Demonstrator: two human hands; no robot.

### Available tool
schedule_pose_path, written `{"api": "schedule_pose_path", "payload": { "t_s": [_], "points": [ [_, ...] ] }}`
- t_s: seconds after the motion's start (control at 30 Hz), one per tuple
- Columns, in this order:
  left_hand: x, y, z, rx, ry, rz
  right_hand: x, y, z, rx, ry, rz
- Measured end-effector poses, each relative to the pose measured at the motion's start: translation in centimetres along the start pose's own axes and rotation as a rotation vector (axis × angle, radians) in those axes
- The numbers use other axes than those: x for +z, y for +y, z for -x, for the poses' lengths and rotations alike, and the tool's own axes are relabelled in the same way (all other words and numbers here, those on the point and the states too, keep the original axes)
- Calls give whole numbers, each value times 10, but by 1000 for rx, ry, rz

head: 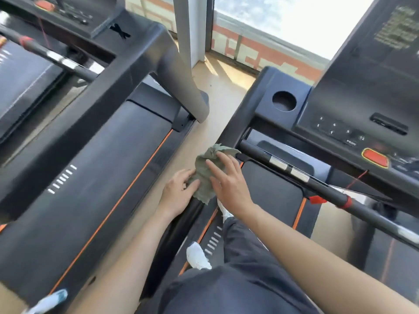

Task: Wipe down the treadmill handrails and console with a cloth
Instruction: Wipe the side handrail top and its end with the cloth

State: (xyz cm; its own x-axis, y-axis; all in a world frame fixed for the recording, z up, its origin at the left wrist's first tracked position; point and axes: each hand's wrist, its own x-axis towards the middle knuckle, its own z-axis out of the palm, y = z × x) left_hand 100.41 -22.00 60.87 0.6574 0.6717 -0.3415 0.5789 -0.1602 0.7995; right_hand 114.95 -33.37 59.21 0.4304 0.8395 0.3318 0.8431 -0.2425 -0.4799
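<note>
Right hand [229, 184]: fingers straight and a little spread, palm down, pressing flat on the green cloth [205, 175]. Left hand [179, 191]: fingers loose, barely bent, thumb tip against the cloth's near edge. It steadies the cloth and no fold is seen nipped.

The cloth lies bunched over the left handrail [231, 130] of the person's own treadmill, about midway along the rail, its far end ruffled up. The rail runs on past it to the console [353, 105], which has a cup holder [284, 101] at the near corner and a red stop button [375, 157] low on the face. The front crossbar [290, 166] with silver grip plates spans below the console, apart from the cloth. One white shoe [198, 256] is on the side strip. A second treadmill [90, 155] stands to the left across a strip of floor.

Judgement: the handrail step is in hand, on the left rail. Console, crossbar and right rail likely remain.

Next move calls for the cloth to wrap the rail rather than ride on top, with steady pressure along its length toward the console. The loose far end should be kept gathered so it does not drag.
</note>
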Motion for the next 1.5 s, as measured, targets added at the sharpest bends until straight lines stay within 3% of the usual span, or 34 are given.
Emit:
{"api": "schedule_pose_path", "payload": {
  "t_s": [0.1, 0.27, 0.67, 1.07, 1.27, 1.5],
  "points": [
    [6, -2, -4, -1, 16, 21, -12, 19, -21, -232, -199, 77],
    [8, 4, -23, -68, -67, 95, -36, 52, -71, -336, -516, 206],
    [25, 50, -122, -130, -172, 121, -63, 124, -232, -353, -973, 424],
    [42, 63, -202, -248, -361, 419, -30, 153, -347, -124, -1670, 545],
    [45, 65, -227, -272, -448, 463, -13, 165, -373, -51, -1781, 690],
    [54, 65, -227, -299, -404, 468, -23, 160, -369, -118, -1834, 568]
  ]
}}
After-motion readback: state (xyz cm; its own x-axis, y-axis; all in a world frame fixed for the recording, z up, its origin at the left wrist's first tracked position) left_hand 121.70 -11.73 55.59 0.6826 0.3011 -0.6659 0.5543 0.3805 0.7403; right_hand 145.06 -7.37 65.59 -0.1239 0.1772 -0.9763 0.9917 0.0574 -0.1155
